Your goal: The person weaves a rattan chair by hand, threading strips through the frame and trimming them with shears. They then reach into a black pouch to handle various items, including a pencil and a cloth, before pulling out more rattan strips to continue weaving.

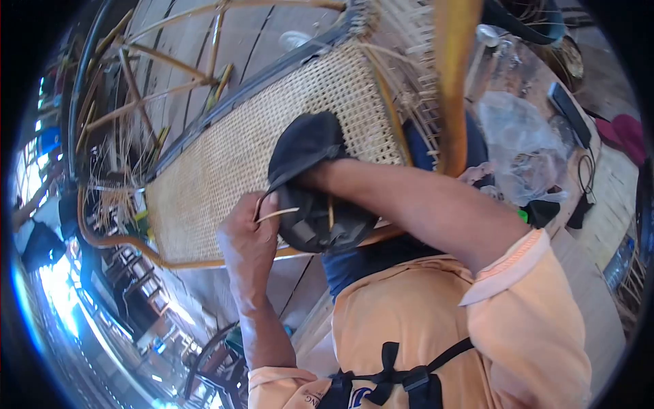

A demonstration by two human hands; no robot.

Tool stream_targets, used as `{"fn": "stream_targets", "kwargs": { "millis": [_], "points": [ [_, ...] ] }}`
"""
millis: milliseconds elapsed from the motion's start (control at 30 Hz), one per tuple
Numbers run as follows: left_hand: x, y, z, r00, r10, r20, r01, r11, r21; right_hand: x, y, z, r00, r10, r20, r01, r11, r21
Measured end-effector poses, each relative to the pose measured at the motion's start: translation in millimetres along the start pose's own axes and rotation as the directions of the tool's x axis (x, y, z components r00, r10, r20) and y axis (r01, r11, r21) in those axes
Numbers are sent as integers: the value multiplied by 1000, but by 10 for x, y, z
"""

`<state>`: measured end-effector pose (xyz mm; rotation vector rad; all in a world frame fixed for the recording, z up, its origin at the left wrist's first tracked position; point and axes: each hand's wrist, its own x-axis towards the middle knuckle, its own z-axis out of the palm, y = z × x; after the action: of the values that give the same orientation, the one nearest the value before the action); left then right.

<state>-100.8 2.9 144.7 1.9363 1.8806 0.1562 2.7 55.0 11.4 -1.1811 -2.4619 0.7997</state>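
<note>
A black cloth item (pixel 310 146), shaped like a cap or pouch, is held over a woven cane panel (pixel 225 150) in a curved rattan frame. My left hand (pixel 248 225) is closed, pinching the item's left edge between thumb and fingers. A thin pale strip (pixel 279 213) sticks out beside that thumb across the black cloth. My right hand reaches into the item from the right; its wrist (pixel 325 176) shows, but the cloth hides the fingers. Whether they hold anything is not visible. Another short thin strip (pixel 332 213) shows against the dark inside.
A thick rattan pole (pixel 455 82) rises at the right of the panel, with loose cane ends (pixel 409 75) beside it. Farther right lie a clear plastic bag (pixel 521 143), a dark phone-like object (pixel 569 112) and a maroon cloth (pixel 623 136). Rattan framework (pixel 170 61) stands behind.
</note>
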Motion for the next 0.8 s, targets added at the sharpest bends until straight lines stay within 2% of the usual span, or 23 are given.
{"fn": "stream_targets", "kwargs": {
  "millis": [133, 167, 233, 267, 300, 400, 500, 600, 633, 700, 800],
  "points": [
    [1, 66, 21, 1000, 7, -5, -7, 1000, -6, -7, -10, 62, 1000, 27, -14, -26, 996, 81],
    [3, 73, 28, 1000, 4, -6, -4, 1000, -10, 21, -22, 179, 996, 71, 61, -87, 945, 316],
    [-2, 46, 37, 1000, -13, -8, 13, 1000, -24, -90, -78, 382, 984, 9, -179, 20, 987, 157],
    [-7, 53, 32, 1000, -25, -10, 25, 999, -35, -171, -161, 269, 955, -39, -293, 61, 996, 64],
    [-11, 73, 26, 999, -37, -17, 36, 998, -46, -251, -227, 139, 997, -3, 72, 3, 1000, -6],
    [-46, 43, -14, 999, -35, -34, 33, 998, -61, -563, -298, -222, 969, 86, 231, -127, 978, 168],
    [-82, 18, -9, 998, -26, -57, 21, 996, -82, -799, -443, -310, 962, 248, 115, -265, 951, 159],
    [-76, 51, -19, 997, -52, -61, 47, 995, -87, -1008, -484, -385, 952, 305, -26, -271, 880, 391],
    [-78, 56, -32, 996, -70, -60, 65, 994, -85, -1045, -450, -394, 941, 336, 40, -295, 759, 580],
    [-57, 3, -21, 996, -66, -54, 60, 993, -101, -1112, -346, -424, 918, 351, 187, -331, 414, 848],
    [-42, 17, -17, 997, -64, -49, 57, 991, -124, -1247, -206, -399, 867, 329, 375, -345, -147, 927]
  ]
}}
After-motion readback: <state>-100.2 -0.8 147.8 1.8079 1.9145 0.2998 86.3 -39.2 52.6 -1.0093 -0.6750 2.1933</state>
